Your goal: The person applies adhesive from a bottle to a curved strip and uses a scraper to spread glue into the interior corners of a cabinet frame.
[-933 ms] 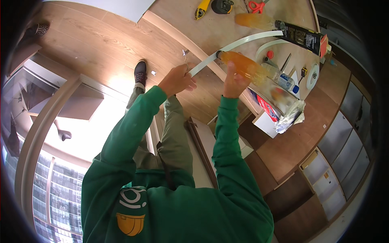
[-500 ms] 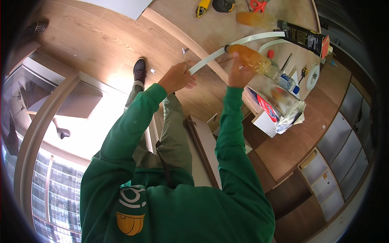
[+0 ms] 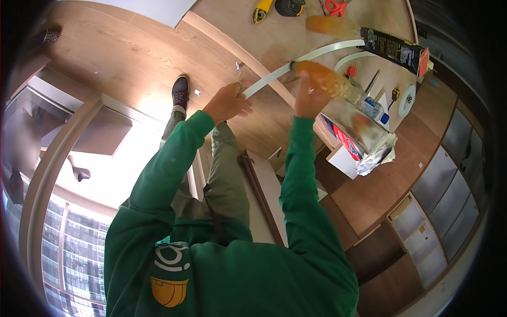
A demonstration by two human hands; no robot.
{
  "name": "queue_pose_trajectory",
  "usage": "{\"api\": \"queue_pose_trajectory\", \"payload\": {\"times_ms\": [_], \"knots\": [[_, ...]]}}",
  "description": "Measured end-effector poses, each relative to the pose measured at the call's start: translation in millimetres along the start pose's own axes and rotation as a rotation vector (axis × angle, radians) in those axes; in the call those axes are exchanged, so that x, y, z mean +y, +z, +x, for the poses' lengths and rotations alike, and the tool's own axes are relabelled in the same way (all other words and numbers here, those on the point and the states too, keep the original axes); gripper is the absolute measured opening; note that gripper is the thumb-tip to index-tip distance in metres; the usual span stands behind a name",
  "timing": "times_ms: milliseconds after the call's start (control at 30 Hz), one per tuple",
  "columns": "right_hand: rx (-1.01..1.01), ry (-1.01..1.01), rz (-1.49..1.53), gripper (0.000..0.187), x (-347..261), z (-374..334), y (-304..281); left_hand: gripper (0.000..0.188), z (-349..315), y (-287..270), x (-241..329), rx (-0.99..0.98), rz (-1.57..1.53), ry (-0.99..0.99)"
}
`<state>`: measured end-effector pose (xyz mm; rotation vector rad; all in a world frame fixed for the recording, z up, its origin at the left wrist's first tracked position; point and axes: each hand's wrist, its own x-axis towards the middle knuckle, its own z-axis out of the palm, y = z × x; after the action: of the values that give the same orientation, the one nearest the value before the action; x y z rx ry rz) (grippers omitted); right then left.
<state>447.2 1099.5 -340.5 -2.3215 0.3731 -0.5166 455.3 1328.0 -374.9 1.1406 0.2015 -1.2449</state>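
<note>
Bare wooden floor [image 3: 127, 58] at ten o'clock of the left hand [image 3: 227, 101], open for passage up to the pale panel [image 3: 153, 8] at the top edge. Gap between left hand and right hand [image 3: 309, 98] bridged by a white strip [image 3: 296, 63], closing the straight way across. At one o'clock of the right hand, a crowded worktop [image 3: 296, 31]: yellow knife [image 3: 261, 10], red scissors [image 3: 334, 6], black cartridge [image 3: 393, 48], amber bottle [image 3: 332, 83] right against the fingers. At four o'clock, a foil-lined box [image 3: 359, 137] barring the way down. Between the forearms, trouser legs and an upright board [image 3: 264, 195] filling the space; a shoe [image 3: 180, 91] at nine o'clock, just beside the left hand.
</note>
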Motion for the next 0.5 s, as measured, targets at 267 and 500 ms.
{"api": "queue_pose_trajectory", "payload": {"times_ms": [267, 500], "knots": [[-0.031, 0.119, -0.036, 0.029, 9.2, -3.6, -8.8, 0.046, -1.8, -2.0, 2.8, -0.035, 0.033, 0.048], [0.03, 0.004, 0.145, 0.025, -3.5, -29.1, 3.8, 0.043, -0.3, -0.5, -1.8, -0.003, 0.009, 0.011]]}}
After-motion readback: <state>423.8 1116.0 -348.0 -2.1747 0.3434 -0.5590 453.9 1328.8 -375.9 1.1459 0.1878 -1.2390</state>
